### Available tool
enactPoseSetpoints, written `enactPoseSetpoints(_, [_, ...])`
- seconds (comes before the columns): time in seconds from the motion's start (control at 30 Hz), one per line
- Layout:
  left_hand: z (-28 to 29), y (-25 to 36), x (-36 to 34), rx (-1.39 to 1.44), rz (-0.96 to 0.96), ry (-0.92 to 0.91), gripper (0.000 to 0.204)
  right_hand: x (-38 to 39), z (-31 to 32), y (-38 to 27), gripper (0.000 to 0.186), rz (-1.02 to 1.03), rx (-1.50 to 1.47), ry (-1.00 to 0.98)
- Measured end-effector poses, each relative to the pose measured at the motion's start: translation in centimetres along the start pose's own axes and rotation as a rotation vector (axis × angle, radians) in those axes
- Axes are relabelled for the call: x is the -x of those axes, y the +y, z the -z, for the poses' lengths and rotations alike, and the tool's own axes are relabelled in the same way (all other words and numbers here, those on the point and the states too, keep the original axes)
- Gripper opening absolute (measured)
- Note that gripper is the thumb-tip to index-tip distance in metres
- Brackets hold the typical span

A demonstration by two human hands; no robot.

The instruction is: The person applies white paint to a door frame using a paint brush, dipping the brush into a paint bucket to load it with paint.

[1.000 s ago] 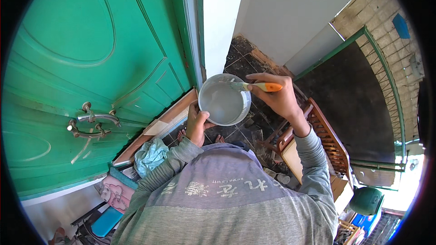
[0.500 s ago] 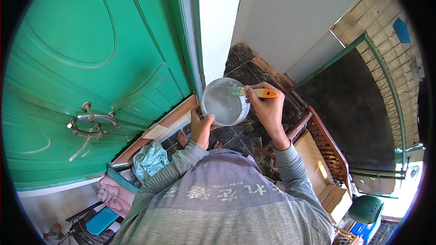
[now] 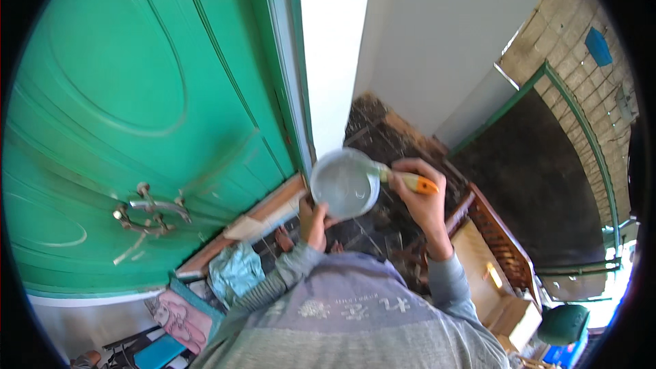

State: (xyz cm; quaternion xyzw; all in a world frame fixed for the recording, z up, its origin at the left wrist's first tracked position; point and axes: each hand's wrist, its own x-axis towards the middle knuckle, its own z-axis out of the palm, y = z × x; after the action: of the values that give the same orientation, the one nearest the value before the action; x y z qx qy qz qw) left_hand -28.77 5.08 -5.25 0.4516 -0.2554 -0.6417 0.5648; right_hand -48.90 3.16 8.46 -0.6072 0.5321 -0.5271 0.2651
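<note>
White-lettered shirt (image 3: 362, 318), brush (image 3: 415, 182) in right hand (image 3: 426, 208)

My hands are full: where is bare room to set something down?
The pale board's top end looks bare, bordered by brown slats and a yellow patch; its slope is unclear. Left of the tub, by the door, it's crowded: teal bag, pink cushion.

A green door (image 3: 157, 106) fills the left; a pale wall (image 3: 458, 41) rises above dark floor tiles (image 3: 367, 123). Right, a slatted wooden seat (image 3: 506, 242); bright light (image 3: 620, 287) beyond.
</note>
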Motion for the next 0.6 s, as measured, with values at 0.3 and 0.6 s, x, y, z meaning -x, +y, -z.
enactPoseSetpoints(0.3, [0.3, 3.4, 0.7, 0.106, -0.039, -0.036, 0.053, -0.8, 1.1, 0.6, 0.016, -0.265, -0.176, -0.129])
enactPoseSetpoints(0.6, [1.2, 4.4, -0.4, 0.108, -0.06, -0.001, 0.052, -2.1, -0.2, 1.1, 0.024, -0.331, -0.251, -0.204])
